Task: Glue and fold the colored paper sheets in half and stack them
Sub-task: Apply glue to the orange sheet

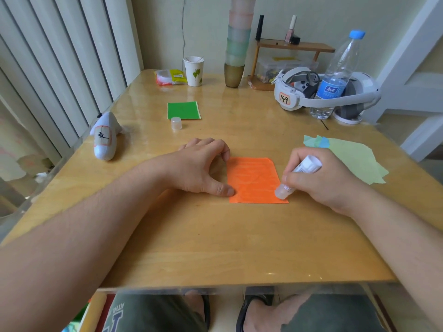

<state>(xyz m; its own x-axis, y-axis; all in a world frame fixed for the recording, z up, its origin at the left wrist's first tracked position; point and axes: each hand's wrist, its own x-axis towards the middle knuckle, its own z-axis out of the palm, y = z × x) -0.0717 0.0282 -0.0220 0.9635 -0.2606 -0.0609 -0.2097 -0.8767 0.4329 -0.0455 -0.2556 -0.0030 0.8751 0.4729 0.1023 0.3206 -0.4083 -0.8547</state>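
An orange paper sheet (254,179) lies flat on the wooden table (215,248), streaked with glue marks. My left hand (203,164) presses on the sheet's left edge with thumb and fingertips. My right hand (318,178) grips a white glue stick (299,174), whose tip touches the sheet's lower right corner. A folded green sheet (183,110) lies further back, with the glue stick's clear cap (176,122) standing just in front of it. To the right, several unfolded sheets (352,159) lie in a pile, light green on top.
A white shark-shaped toy (105,137) lies at the left edge. At the back stand a paper cup (194,70), a snack packet (169,77), a tall stack of cups (237,44), a wooden shelf (294,47), a white headset (328,92) and a water bottle (335,75).
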